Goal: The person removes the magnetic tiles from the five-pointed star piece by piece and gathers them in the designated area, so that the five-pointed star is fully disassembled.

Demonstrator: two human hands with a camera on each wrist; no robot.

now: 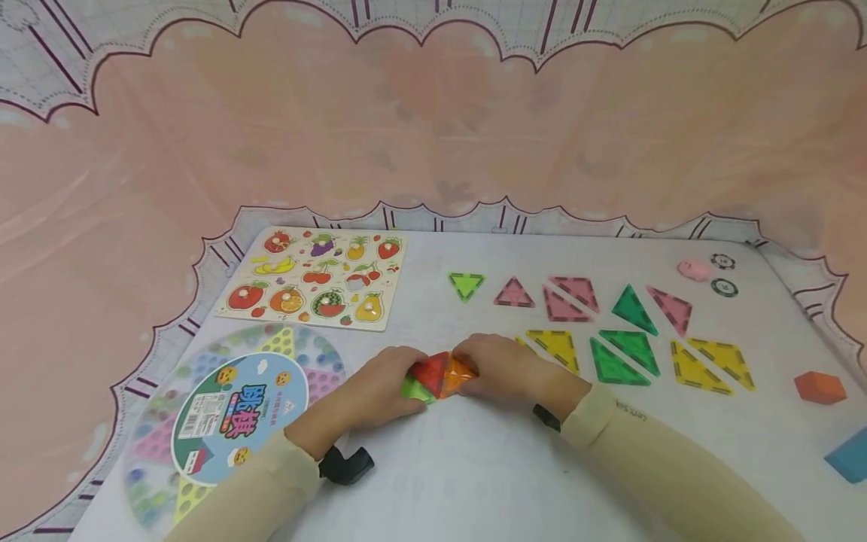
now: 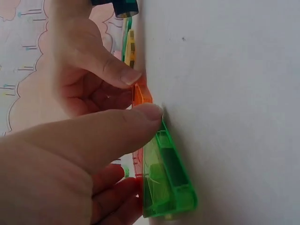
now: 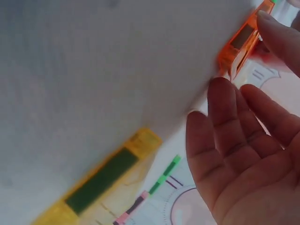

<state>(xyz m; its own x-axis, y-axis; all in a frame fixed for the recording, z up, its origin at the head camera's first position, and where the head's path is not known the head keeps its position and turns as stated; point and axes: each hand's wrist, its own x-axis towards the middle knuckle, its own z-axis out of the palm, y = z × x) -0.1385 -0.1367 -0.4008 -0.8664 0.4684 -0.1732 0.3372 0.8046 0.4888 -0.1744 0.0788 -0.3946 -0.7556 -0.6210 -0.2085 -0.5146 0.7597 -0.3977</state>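
Three translucent triangular magnetic tiles lie edge to edge in the middle of the table: a light green tile [image 1: 415, 391], a red tile [image 1: 433, 372] and an orange tile [image 1: 457, 376]. My left hand [image 1: 382, 382] pinches the green tile, its thumb [image 2: 140, 117] on the near edge and the other fingers beyond, partly hidden. From the right, my right hand [image 1: 508, 367] holds the orange tile [image 3: 241, 41] between thumb and fingers. Near that hand lies a yellow triangular tile [image 3: 103, 180].
Several pink, green and yellow triangular tiles [image 1: 625, 365] lie at right. A fruit peg puzzle [image 1: 389, 301] is at back left, with a round Chinese checkers box [image 1: 271, 452] before it. An orange block [image 1: 820, 388], blue block [image 1: 850, 455] and pink figure [image 1: 694, 269] are far right.
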